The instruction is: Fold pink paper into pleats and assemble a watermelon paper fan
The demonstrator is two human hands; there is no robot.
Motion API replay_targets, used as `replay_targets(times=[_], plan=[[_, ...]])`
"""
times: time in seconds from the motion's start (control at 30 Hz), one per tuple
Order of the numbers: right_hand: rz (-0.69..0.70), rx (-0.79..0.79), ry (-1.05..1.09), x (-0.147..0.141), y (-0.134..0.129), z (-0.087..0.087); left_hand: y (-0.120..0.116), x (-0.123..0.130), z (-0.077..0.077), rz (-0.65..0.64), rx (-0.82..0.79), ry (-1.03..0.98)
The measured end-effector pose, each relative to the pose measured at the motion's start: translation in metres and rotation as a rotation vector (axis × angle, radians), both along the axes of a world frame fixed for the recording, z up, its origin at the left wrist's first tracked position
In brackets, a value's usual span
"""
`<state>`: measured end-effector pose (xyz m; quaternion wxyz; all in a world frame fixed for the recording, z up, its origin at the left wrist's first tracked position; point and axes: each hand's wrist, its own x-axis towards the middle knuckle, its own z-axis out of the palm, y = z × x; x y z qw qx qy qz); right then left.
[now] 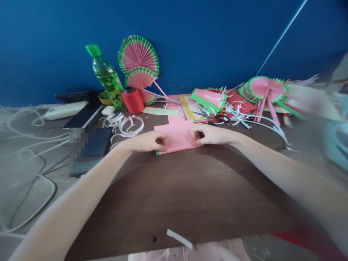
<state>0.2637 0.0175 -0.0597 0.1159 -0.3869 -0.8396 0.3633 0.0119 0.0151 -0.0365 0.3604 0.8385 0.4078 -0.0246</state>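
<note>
One pink rectangular paper sheet (178, 135), green-cornered, on brown wooden table (174, 192). Left hand (150, 140) and right hand (208, 134): each pinching one near corner.

Your long, bare left forearm (89, 192) and long, bare right forearm (274, 168) angle inward; your bare, curled left hand (150, 140) and bare, curled right hand (208, 134) face each other, apart, fingers bent toward the thumbs.

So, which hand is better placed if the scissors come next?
Probably the right hand: the scissors lie just beyond it, while the left hand is farther off, across the pink paper. Both hands have fingers on that paper.
</note>
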Motion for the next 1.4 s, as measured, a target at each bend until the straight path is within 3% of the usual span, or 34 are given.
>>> replay_targets(times=[1.4], plan=[[0.057, 0.046, 0.006, 0.001, 0.001, -0.005, -0.011, 0.003, 0.003, -0.005, 0.124, 0.134]])
